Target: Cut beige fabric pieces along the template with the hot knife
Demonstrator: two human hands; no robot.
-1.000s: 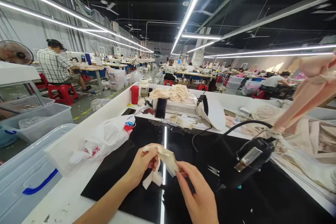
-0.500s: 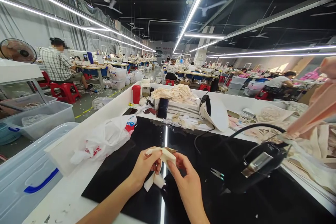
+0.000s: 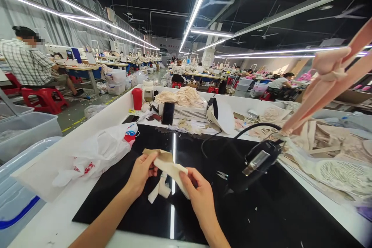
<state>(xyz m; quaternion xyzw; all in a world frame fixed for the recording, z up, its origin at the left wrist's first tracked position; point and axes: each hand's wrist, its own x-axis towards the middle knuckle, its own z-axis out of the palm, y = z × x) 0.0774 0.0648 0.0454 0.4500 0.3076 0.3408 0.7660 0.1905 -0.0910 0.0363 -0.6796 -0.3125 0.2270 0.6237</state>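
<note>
Both of my hands hold one small beige fabric piece above a glossy black work mat. My left hand pinches its left end with closed fingers. At the piece's right end my right hand grips it the same way. White strap ends dangle from the fabric between my hands. A black corded hand tool lies on the mat to the right of my hands, with small scissors beside it.
A white plastic bag lies on the left. At the back stand a red cup, a phone and a white box topped with fabric. Beige fabric piles fill the right. Clear bins and seated workers are on the left.
My hands have drawn apart a little and stretched the fabric piece out between them. The view has shifted, so the table's things sit further left.
</note>
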